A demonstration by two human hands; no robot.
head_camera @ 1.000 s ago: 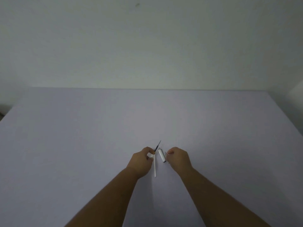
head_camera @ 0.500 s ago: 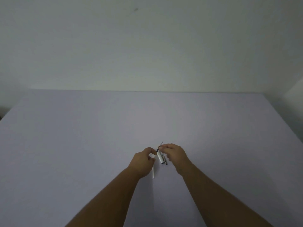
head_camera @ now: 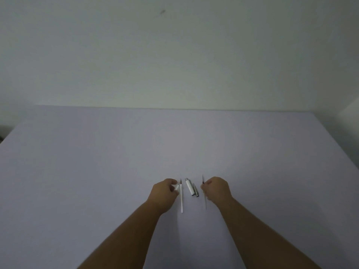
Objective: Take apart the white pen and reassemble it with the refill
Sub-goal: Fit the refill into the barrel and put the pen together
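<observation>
A pale lilac table [head_camera: 97, 171] fills the lower view and meets a plain off-white wall [head_camera: 174, 55] at its far edge. Two bare forearms reach in from the near edge and converge toward the white pen cap section [head_camera: 189, 186], which lies on the table with its silver clip to its right, tilted slightly with the far end leaning left.

The left hand [head_camera: 164, 191] sits just left of that cap section, knuckles up and fingers curled inward, pinching a small white piece [head_camera: 177, 187] at its fingertips. The right hand [head_camera: 216, 188] sits just right of the cap section, likewise curled into a loose fist with the back of the hand upward; it grips a thin dark refill [head_camera: 203, 181] whose tip rises above the thumb and whose lower length runs down past the heel of the hand toward the near edge.

Between the left hand and the cap section lies a slim white refill [head_camera: 181, 199] with a dark tip pointing away, resting on the table nearly straight along the view; whether the left fingers touch it cannot be told.
</observation>
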